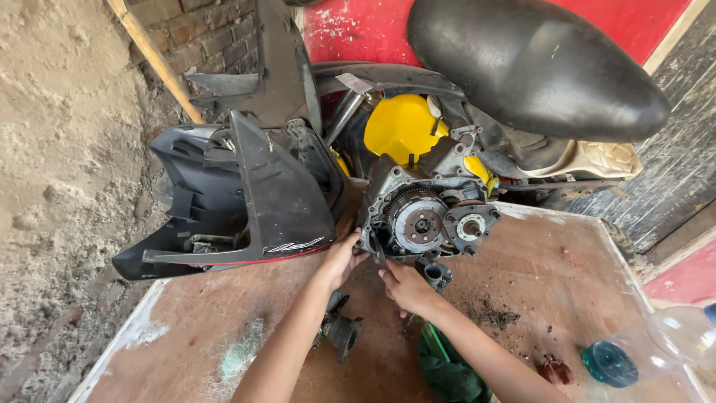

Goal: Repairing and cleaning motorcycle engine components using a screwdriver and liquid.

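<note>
Fingers (356, 240) of the left hand (339, 260) were curled onto the lower left edge of the exposed engine case (421, 216), which sat on the worn wooden surface (552, 261) under the yellow tank (403, 127), while the right hand (406, 287) just below the case pinched a small dark tool (378, 259) against it.

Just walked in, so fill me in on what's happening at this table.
A person is working on an opened scooter engine that sits on a worn wooden table. The left hand grips the lower left edge of the casing, and the right hand reaches in just beneath it. The round clutch assembly is exposed. Black body panels lie to the left, and a yellow tank and black seat are behind.
</note>
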